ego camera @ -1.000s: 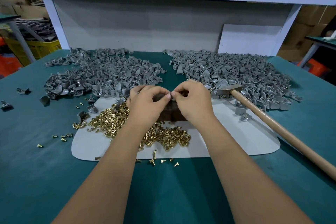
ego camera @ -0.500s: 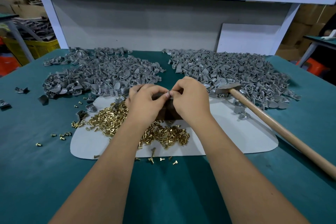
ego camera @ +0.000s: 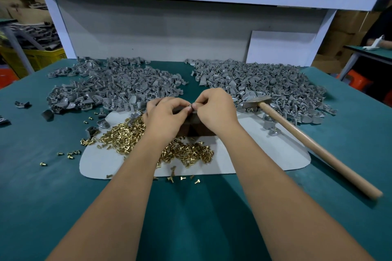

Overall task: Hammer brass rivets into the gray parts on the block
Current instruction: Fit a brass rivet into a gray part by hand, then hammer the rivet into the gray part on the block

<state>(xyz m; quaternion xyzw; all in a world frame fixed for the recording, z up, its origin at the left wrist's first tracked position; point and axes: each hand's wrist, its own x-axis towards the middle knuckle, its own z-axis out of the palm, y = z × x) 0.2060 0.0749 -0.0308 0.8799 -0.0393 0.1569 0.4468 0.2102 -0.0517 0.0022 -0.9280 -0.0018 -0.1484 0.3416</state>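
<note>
Little changed since a second ago: left hand point(ego camera: 164, 115) and right hand point(ego camera: 215, 110) still pinch a small gray part point(ego camera: 192, 107) over the dark block point(ego camera: 196, 127); wooden-handled hammer point(ego camera: 314, 144) untouched, hammering not begun.
</note>
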